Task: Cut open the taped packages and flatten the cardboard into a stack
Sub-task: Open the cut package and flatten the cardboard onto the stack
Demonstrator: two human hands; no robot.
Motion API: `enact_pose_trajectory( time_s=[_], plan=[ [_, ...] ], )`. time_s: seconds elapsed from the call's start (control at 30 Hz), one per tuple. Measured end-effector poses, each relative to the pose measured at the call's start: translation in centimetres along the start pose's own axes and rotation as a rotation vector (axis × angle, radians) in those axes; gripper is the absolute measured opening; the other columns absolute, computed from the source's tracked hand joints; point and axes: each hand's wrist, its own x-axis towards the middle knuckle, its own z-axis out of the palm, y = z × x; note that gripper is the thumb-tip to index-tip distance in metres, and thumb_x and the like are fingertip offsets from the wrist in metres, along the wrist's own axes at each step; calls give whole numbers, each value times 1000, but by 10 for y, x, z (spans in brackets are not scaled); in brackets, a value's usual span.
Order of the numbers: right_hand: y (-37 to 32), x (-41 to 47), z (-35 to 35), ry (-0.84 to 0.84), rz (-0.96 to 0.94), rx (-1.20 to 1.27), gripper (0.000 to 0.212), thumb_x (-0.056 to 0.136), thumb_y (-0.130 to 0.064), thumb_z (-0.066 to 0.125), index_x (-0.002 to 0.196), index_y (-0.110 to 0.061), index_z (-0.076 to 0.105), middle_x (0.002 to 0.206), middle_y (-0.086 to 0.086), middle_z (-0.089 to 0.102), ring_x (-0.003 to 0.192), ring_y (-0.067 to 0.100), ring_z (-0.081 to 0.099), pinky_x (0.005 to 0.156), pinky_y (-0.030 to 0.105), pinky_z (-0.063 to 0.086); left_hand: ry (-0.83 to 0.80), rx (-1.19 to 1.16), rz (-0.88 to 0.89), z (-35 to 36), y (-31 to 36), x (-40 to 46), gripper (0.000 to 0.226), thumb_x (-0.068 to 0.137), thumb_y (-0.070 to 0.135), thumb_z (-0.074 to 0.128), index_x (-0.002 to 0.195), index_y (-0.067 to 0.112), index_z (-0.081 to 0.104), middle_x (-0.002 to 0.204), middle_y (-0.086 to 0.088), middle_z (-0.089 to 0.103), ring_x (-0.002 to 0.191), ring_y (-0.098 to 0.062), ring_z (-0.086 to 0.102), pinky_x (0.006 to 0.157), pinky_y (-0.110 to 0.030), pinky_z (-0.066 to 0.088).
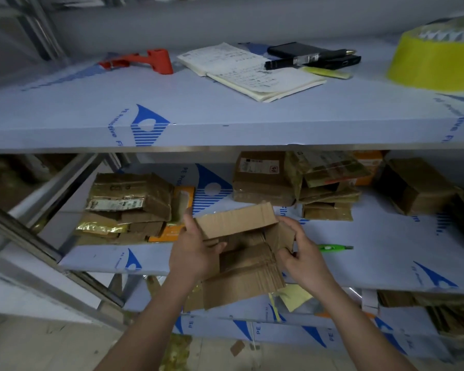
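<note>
An opened brown cardboard box (241,245) is held over the front edge of the middle shelf (373,263), its flaps spread. My left hand (193,250) grips its left side, thumb up by the far flap. My right hand (303,253) pinches the right flap. A green utility knife (332,247) lies on the shelf just right of my right hand. To the left sits a stack of flattened cardboard (129,207) with tape on it. Taped packages (263,178) and more cardboard pieces (330,188) stand at the back of the shelf.
The top shelf carries a red tool (150,61), an open notebook (249,72), black devices with a pen (314,57) and a yellow tape roll (437,62). Another brown box (415,186) sits far right. Cardboard and paper scraps lie on the lowest shelf and floor.
</note>
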Motion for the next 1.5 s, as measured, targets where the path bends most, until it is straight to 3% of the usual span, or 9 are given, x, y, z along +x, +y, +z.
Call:
enact_pose_trajectory(
  time_s=[0.17,0.27,0.43,0.63,0.8,1.0,1.17,1.3,1.5],
  plan=[
    [1,4,2,-16,13,16,65,95,-4,52,139,-48,35,125,-7,57,47,0,42,50,10,37,-134,-293,16,-15,-15,-2,100,78,24,82,149,34,12,124,8,50,109,-12,54,89,-31,51],
    [4,5,-2,-51,35,70,67,96,-3,51,134,-55,36,120,-6,54,56,-9,45,54,7,38,-346,-566,-24,-32,-26,-5,76,87,2,68,142,43,35,133,13,50,108,-2,57,83,-22,51],
    [5,-2,-34,-376,228,304,54,81,-17,63,125,-49,56,133,-20,53,108,5,61,86,28,53,-660,-878,-233,-51,-55,-8,63,64,20,54,126,16,65,135,0,61,119,-25,61,110,-55,38],
    [9,26,-39,-202,485,283,17,100,-33,54,108,-27,67,125,-1,65,116,14,59,104,46,47,-472,-632,-429,-37,-58,10,45,92,49,59,118,13,59,114,-9,69,99,-28,70,95,-51,52],
    [-10,47,-19,-279,615,205,43,90,-59,57,117,-26,56,109,-1,62,104,22,61,97,44,49,-551,-571,-535,-27,-38,26,68,82,69,56,119,13,57,114,-10,67,103,-30,66,91,-46,53],
    [-4,39,-12,-169,554,283,70,81,-39,78,142,-25,45,112,-5,62,107,18,59,97,43,49,-559,-630,-372,-32,-22,20,69,61,43,81,120,16,59,113,-2,69,105,-19,64,84,-33,54],
    [-3,26,-10,-59,464,241,92,71,-30,88,148,-26,38,141,0,52,128,20,50,103,38,47,-475,-790,-329,-44,-9,19,14,88,15,69,101,15,66,99,-3,73,88,-16,67,69,-28,53],
    [2,23,-4,79,420,311,73,76,-15,84,136,-22,42,127,-5,55,110,12,53,88,25,44,-477,-719,-289,-47,-9,17,14,88,17,67,101,17,65,100,-5,69,90,-21,63,70,-32,48],
    [10,20,-2,137,471,306,88,62,-39,90,137,-14,49,130,5,64,119,25,61,101,45,51,-507,-722,-258,-44,-21,15,22,89,18,66,110,23,65,103,-1,72,95,-19,65,72,-33,48]
  ],
)
